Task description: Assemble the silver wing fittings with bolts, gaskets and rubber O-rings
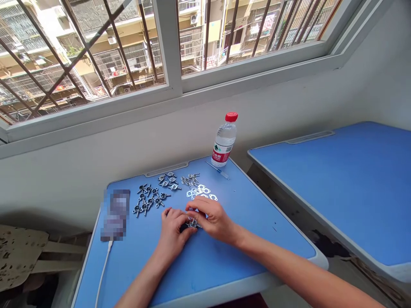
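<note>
Head view: the left hand (175,223) has its grip clamped on a fitting (193,223) between both hands; I cannot tell whether the right hand's (212,217) grip holds anything. A loose left thumb could let it twist; stray right knuckles could scatter the plates (201,187) at 12 o'clock.

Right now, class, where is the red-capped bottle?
In the head view, the bottle stands at the far right corner of the nearer blue desk, beyond the right hand, beside a thin pen-like tool.

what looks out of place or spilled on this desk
Nothing looks spilled; the bottle stands upright, capped. Slightly odd: small dark marks on the right of the desk, away from the grouped metal parts; too small to identify.
</note>
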